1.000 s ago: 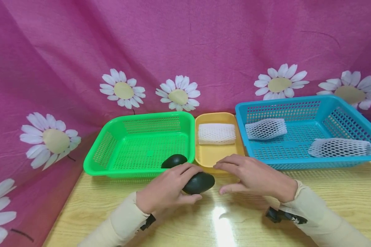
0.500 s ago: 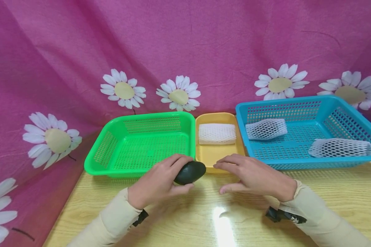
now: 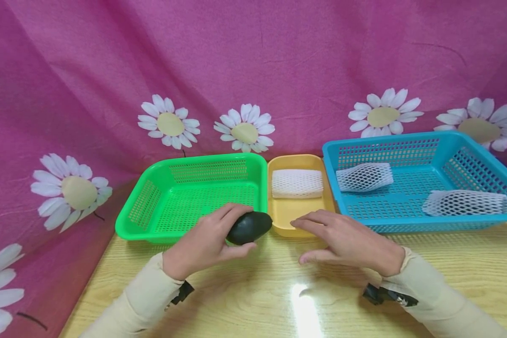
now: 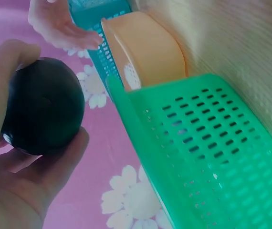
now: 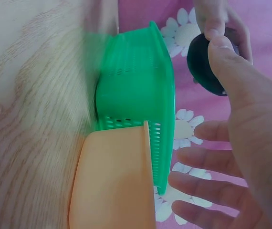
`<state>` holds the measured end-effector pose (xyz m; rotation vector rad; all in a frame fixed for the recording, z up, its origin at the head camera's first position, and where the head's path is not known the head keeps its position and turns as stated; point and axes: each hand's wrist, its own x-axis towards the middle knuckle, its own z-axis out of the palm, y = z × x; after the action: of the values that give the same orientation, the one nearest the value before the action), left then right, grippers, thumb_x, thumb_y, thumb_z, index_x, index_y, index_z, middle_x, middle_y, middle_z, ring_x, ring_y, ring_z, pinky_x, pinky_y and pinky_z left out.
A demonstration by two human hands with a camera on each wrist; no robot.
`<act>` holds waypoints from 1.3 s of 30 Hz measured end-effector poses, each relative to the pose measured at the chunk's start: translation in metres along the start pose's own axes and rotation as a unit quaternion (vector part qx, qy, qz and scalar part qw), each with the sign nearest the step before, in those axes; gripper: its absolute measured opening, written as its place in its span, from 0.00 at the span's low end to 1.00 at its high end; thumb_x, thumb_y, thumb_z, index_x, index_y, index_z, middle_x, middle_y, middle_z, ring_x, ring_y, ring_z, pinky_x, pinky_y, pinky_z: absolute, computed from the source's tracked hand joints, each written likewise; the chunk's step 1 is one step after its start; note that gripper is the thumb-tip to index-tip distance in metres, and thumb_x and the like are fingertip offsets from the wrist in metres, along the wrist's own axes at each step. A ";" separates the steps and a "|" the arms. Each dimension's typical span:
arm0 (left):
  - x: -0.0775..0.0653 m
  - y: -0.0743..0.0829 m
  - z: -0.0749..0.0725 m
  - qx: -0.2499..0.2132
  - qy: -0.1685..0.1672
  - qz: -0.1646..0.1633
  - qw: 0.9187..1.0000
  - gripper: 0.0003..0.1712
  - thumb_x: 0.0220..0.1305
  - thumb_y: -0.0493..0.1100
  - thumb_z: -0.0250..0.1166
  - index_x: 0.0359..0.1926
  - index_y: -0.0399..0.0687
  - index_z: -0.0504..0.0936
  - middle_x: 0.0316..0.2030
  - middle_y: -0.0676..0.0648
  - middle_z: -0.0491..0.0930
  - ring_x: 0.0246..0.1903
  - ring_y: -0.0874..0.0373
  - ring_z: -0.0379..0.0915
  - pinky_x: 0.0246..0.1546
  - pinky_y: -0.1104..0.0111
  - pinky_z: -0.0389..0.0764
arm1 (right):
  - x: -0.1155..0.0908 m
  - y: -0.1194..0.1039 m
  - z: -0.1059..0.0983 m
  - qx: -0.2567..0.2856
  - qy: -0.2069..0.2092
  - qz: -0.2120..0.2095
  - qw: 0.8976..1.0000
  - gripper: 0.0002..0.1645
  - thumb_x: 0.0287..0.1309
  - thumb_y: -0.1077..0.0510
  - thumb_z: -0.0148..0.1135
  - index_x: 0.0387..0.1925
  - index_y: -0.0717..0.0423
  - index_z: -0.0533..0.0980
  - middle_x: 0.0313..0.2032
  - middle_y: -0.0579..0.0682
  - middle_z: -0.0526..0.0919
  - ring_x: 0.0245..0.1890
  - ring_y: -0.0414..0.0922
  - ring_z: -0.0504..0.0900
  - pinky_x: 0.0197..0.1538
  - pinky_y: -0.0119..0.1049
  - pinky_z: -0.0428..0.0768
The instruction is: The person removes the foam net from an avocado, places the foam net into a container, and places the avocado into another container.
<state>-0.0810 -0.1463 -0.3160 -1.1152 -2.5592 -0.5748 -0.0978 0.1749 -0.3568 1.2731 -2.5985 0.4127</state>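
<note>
A dark, smooth avocado (image 3: pixel 251 228) is gripped in my left hand (image 3: pixel 207 241), above the front right corner of the green basket (image 3: pixel 128 227). In the left wrist view the avocado (image 4: pixel 45 107) shows its rounded end between thumb and fingers. My right hand (image 3: pixel 348 241) holds nothing; its fingers spread loosely by the front rim of the yellow tray (image 3: pixel 285 218). Inside that tray lies a white foam net sleeve (image 3: pixel 297 183). From the right wrist, the right fingers (image 5: pixel 212 191) appear apart from the tray's wall.
At the right stands a blue basket (image 3: pixel 422 180) holding two foam net sleeves, one at its left (image 3: pixel 365 177) and another near its front right (image 3: pixel 466 203). A pink flowered cloth (image 3: pixel 253 61) hangs behind the containers. The wooden table (image 3: pixel 245 300) lies in front.
My left hand has carried the avocado left and slightly away, toward the green basket. A second avocado seen in that basket's corner a second ago is out of sight. The right hand stays almost still.
</note>
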 end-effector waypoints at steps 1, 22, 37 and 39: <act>0.000 -0.002 0.000 -0.004 0.008 0.003 1.000 0.38 0.54 0.54 0.79 0.63 0.45 0.76 0.54 0.47 0.82 0.46 0.57 0.85 0.45 0.66 0.89 | 0.000 0.000 0.001 -0.001 0.001 0.001 1.000 0.42 0.59 0.25 0.62 0.65 0.46 0.77 0.58 0.43 0.85 0.57 0.41 0.83 0.57 0.40 0.85; -0.001 -0.034 -0.015 -0.013 0.042 -0.057 0.997 0.40 0.54 0.51 0.81 0.63 0.41 0.75 0.54 0.44 0.82 0.48 0.52 0.83 0.45 0.61 0.89 | 0.000 0.001 0.006 -0.001 0.002 0.002 1.000 0.43 0.60 0.25 0.61 0.65 0.47 0.77 0.57 0.44 0.85 0.57 0.42 0.84 0.58 0.41 0.85; -0.006 -0.060 -0.019 -0.004 0.040 -0.130 0.991 0.39 0.57 0.51 0.78 0.64 0.41 0.74 0.56 0.42 0.81 0.48 0.49 0.82 0.45 0.55 0.88 | 0.000 0.000 0.008 -0.001 -0.004 0.011 1.000 0.43 0.60 0.24 0.60 0.66 0.46 0.77 0.57 0.43 0.85 0.57 0.41 0.83 0.58 0.40 0.85; -0.007 -0.064 -0.019 -0.001 0.036 -0.144 0.989 0.39 0.58 0.52 0.77 0.65 0.42 0.74 0.57 0.43 0.81 0.50 0.48 0.82 0.46 0.54 0.87 | 0.000 0.001 0.009 -0.002 -0.003 0.009 1.000 0.42 0.60 0.24 0.60 0.65 0.46 0.77 0.57 0.43 0.85 0.57 0.41 0.83 0.58 0.40 0.85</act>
<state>-0.1218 -0.1995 -0.3176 -0.7127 -2.6735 -0.6698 -0.0989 0.1724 -0.3649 1.2511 -2.6169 0.4064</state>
